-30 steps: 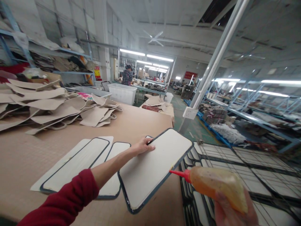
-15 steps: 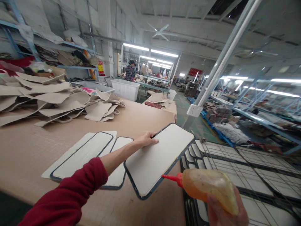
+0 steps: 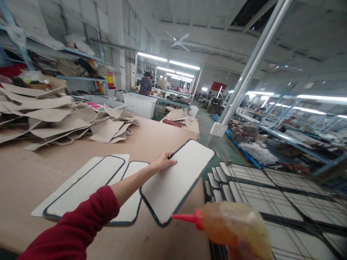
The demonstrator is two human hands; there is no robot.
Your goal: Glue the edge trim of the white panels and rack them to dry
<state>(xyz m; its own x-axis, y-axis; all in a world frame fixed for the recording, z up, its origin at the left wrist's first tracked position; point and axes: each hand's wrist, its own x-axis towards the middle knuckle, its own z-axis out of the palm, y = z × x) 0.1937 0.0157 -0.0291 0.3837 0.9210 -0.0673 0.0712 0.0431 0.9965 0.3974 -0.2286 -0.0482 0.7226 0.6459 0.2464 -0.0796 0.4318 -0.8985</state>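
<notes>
My left hand (image 3: 164,161) grips the upper left edge of a white rounded panel with a dark rim (image 3: 177,184), thumb on its face, holding it tilted above the table. In my right hand (image 3: 241,249), partly cut off at the bottom edge, is a squeeze bottle of amber glue (image 3: 235,224) with a red nozzle. The nozzle tip is at the panel's lower right rim, near its bottom corner. Two more dark-rimmed white panels lie on the table to the left: one panel (image 3: 86,186) on a pale sheet, another panel (image 3: 127,206) partly behind my forearm.
Beige cut pieces (image 3: 62,119) are heaped at the table's (image 3: 151,135) back left. To the right, stacked dark-rimmed panels (image 3: 260,191) lie under thin wires. A metal post with a socket box (image 3: 218,129) rises beyond the table. Farther back, a person (image 3: 145,83) stands near a white bin (image 3: 139,104).
The bottle's nozzle has slid down along the panel's right rim toward its bottom corner. My left hand keeps hold of the panel, and the whole view has shifted slightly.
</notes>
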